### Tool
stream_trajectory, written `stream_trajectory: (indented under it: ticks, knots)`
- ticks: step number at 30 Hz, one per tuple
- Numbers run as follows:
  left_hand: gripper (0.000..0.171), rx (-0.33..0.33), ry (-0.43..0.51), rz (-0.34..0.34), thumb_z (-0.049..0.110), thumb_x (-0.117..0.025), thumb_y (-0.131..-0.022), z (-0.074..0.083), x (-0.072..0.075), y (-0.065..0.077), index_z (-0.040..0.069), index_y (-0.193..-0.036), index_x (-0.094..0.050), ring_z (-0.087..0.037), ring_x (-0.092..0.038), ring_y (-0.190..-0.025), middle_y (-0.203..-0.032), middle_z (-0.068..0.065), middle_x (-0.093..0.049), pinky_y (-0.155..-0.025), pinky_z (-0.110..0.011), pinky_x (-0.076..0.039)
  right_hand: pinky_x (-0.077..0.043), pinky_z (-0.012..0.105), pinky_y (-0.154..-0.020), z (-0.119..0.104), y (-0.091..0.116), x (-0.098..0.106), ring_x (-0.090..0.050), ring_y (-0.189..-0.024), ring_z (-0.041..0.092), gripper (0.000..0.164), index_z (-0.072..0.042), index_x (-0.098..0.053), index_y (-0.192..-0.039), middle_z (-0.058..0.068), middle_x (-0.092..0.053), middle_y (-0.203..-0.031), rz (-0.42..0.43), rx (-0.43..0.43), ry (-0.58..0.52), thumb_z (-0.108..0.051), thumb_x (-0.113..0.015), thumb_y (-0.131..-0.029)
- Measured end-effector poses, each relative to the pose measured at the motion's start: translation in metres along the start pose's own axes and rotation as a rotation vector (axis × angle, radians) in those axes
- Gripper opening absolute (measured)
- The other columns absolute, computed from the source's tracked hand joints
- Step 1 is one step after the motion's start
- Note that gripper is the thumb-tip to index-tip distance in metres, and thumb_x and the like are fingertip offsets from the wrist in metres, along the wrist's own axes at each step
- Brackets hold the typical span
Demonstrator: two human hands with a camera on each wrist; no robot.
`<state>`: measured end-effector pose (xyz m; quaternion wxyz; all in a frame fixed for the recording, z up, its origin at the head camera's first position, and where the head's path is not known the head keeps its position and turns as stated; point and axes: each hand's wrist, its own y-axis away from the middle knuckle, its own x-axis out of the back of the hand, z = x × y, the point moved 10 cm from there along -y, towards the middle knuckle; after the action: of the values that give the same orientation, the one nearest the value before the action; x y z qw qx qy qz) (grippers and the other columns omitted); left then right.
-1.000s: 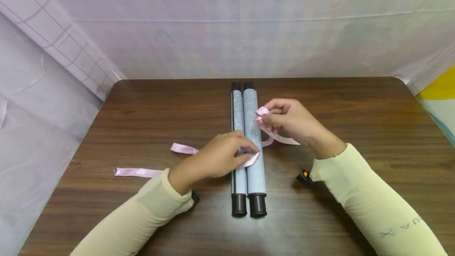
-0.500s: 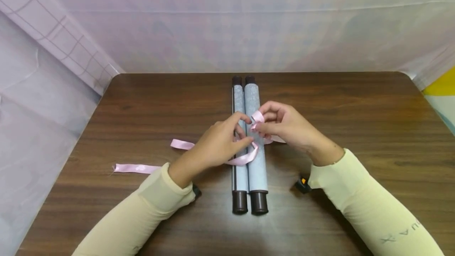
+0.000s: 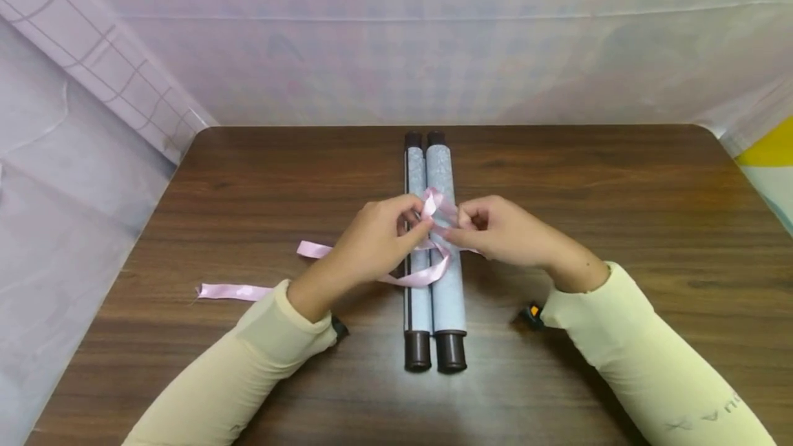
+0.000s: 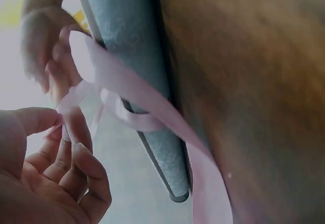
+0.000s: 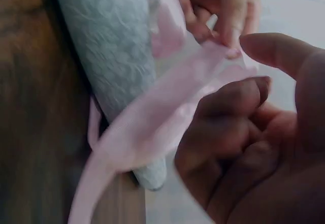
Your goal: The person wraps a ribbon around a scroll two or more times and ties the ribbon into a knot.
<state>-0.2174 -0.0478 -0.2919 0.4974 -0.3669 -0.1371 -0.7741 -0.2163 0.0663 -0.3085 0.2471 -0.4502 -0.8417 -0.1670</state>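
Observation:
Two pale blue, patterned scroll rolls [image 3: 441,171] with dark brown end caps lie side by side, pointing away from me. Pink ribbon [image 3: 427,277] crosses over them, and a raised ribbon loop [image 3: 432,197] stands above their middle. My left hand [image 3: 381,236] pinches the ribbon between thumb and forefinger, as the left wrist view shows. My right hand [image 3: 514,236] is just right of the loop. In the right wrist view its thumb and forefinger are apart, other fingers bent, with the wide pink ribbon [image 5: 152,117] passing right by the fingertips.
A ribbon tail [image 3: 314,249] and a second ribbon end [image 3: 235,292] lie to the left on the brown wooden table [image 3: 650,226]. Small black devices sit at both wrists. A pale patterned cloth [image 3: 396,54] hangs behind the table's back edge.
My left hand has let go of the lower ribbon, risen, and taken hold of ribbon by the loop. The right hand brought the loop leftward over the rolls, then its thumb and forefinger parted.

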Motion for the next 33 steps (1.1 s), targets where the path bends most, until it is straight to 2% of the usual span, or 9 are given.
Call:
stream_trajectory:
  ticks: [4, 8, 11, 14, 18, 20, 23, 27, 33]
  knots:
    - [0.008, 0.012, 0.051, 0.013, 0.024, -0.058, -0.092, -0.002, 0.009, 0.001, 0.017, -0.089, -0.060, -0.012, -0.053, -0.061, -0.079, 0.005, -0.064, -0.049, -0.025, -0.047, -0.030, 0.020, -0.040, -0.008, 0.001, -0.019, -0.038, -0.043, 0.005, 0.034, -0.016, -0.052, -0.063, -0.006, -0.046, -0.052, -0.036, 0.053, 0.268, -0.039, -0.065, -0.086]
    - [0.010, 0.020, 0.114, 0.032, 0.024, -0.057, -0.092, -0.002, 0.018, 0.001, 0.015, -0.089, -0.059, -0.015, -0.055, -0.072, -0.083, 0.001, -0.061, -0.061, -0.030, -0.050, -0.036, 0.022, -0.041, -0.012, 0.002, -0.026, -0.043, -0.045, 0.006, 0.024, -0.018, -0.054, -0.065, -0.006, -0.050, -0.053, -0.020, 0.080, 0.413, -0.029, -0.067, -0.083]
    - [0.012, 0.034, 0.224, 0.026, 0.024, -0.058, -0.092, -0.003, 0.021, 0.001, 0.013, -0.090, -0.058, -0.016, -0.059, -0.081, -0.092, -0.001, -0.062, -0.070, -0.033, -0.051, -0.039, 0.023, -0.042, -0.010, 0.003, -0.024, -0.045, -0.047, 0.008, 0.015, -0.017, -0.056, -0.069, -0.004, -0.052, -0.055, -0.007, 0.064, 0.422, -0.018, -0.066, -0.080]
    - [0.012, 0.020, 0.408, 0.016, 0.018, -0.058, -0.092, 0.000, 0.024, 0.000, 0.006, -0.090, -0.057, -0.019, -0.061, -0.088, -0.099, -0.008, -0.064, -0.078, -0.038, -0.052, -0.040, 0.024, -0.043, -0.008, 0.004, -0.019, -0.046, -0.049, 0.009, 0.010, -0.015, -0.056, -0.073, -0.003, -0.054, -0.058, 0.000, 0.056, 0.414, -0.013, -0.066, -0.076]
    - [0.009, -0.051, 0.621, -0.008, 0.006, -0.056, -0.091, 0.010, 0.029, 0.000, -0.001, -0.088, -0.052, -0.025, -0.063, -0.090, -0.097, -0.020, -0.067, -0.087, -0.042, -0.050, -0.041, 0.026, -0.045, -0.006, 0.005, -0.011, -0.048, -0.052, 0.010, 0.012, -0.013, -0.056, -0.076, -0.002, -0.056, -0.062, 0.018, 0.053, 0.397, -0.009, -0.067, -0.073]
    - [0.008, -0.076, 0.686, -0.027, 0.005, -0.055, -0.091, 0.014, 0.030, 0.000, -0.001, -0.088, -0.050, -0.027, -0.064, -0.089, -0.092, -0.018, -0.070, -0.090, -0.041, -0.049, -0.043, 0.026, -0.046, -0.006, 0.004, -0.007, -0.050, -0.054, 0.010, 0.012, -0.012, -0.057, -0.078, -0.001, -0.057, -0.064, 0.027, 0.053, 0.383, -0.007, -0.066, -0.073]
    - [0.006, -0.106, 0.747, -0.050, 0.003, -0.052, -0.092, 0.017, 0.033, 0.001, -0.001, -0.090, -0.049, -0.029, -0.065, -0.081, -0.081, -0.010, -0.070, -0.086, -0.041, -0.052, -0.046, 0.027, -0.047, -0.005, 0.003, -0.003, -0.052, -0.056, 0.012, 0.014, -0.010, -0.057, -0.082, 0.001, -0.060, -0.068, 0.038, 0.055, 0.360, -0.004, -0.066, -0.072]
    - [0.005, -0.089, 0.762, -0.062, 0.001, -0.051, -0.092, 0.013, 0.039, 0.002, -0.002, -0.093, -0.047, -0.029, -0.062, -0.060, -0.066, -0.004, -0.061, -0.066, -0.036, -0.057, -0.048, 0.028, -0.049, -0.003, 0.001, 0.000, -0.054, -0.059, 0.013, 0.016, -0.009, -0.057, -0.084, 0.003, -0.062, -0.071, 0.050, 0.047, 0.343, -0.001, -0.065, -0.072]
    - [0.014, 0.023, 0.575, -0.026, 0.010, -0.060, -0.090, -0.016, 0.050, 0.006, 0.002, -0.093, -0.049, -0.020, -0.049, -0.046, -0.056, -0.003, -0.050, -0.044, -0.023, -0.045, -0.042, 0.027, -0.046, 0.002, -0.002, 0.000, -0.048, -0.052, 0.011, 0.004, -0.011, -0.061, -0.073, 0.000, -0.057, -0.061, 0.084, 0.000, 0.386, -0.008, -0.060, -0.076]
